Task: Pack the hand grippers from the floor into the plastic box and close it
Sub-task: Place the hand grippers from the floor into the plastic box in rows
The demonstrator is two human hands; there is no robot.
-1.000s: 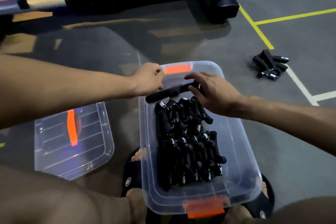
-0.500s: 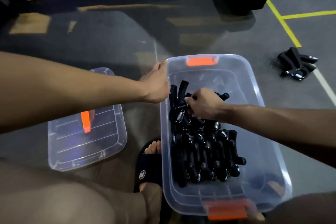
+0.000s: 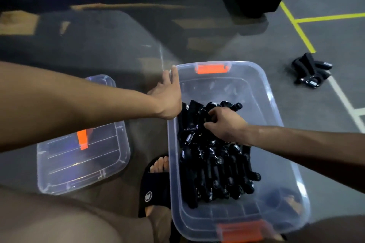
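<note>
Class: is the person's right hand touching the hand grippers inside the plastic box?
Touching. The head view shows the right hand pinching the hand grippers.

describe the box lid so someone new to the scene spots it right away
Start at the clear plastic box full of black hand grippers in the middle of the floor. Look to its left, under the left forearm: the lid lies flat there. It is shallow, holds nothing, and has a single orange strip down its middle, whereas the box has orange latches at both ends.
</note>
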